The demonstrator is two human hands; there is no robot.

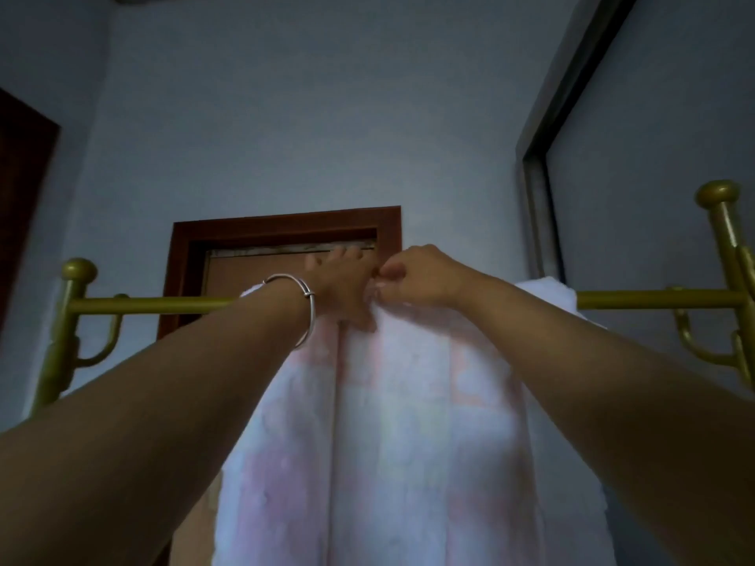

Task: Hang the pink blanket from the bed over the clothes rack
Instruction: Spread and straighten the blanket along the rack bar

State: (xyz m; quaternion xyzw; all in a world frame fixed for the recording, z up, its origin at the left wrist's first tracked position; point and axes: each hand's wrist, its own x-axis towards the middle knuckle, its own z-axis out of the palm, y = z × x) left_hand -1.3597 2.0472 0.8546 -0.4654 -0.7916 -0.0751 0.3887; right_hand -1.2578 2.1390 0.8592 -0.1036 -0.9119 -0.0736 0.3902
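Observation:
The pink blanket, pale pink and white, hangs down from the gold top bar of the clothes rack and fills the lower middle of the view. Both my arms reach up to the bar. My left hand, with a silver bangle on its wrist, lies over the bar on the blanket's top fold, fingers spread beyond the bar. My right hand pinches the blanket's top edge right beside the left hand. The bar under the blanket is hidden.
The rack's gold end posts with ball tops and hooks stand at left and right. Behind the rack is a brown wooden door in its frame. A dark-framed mirror or panel leans at right.

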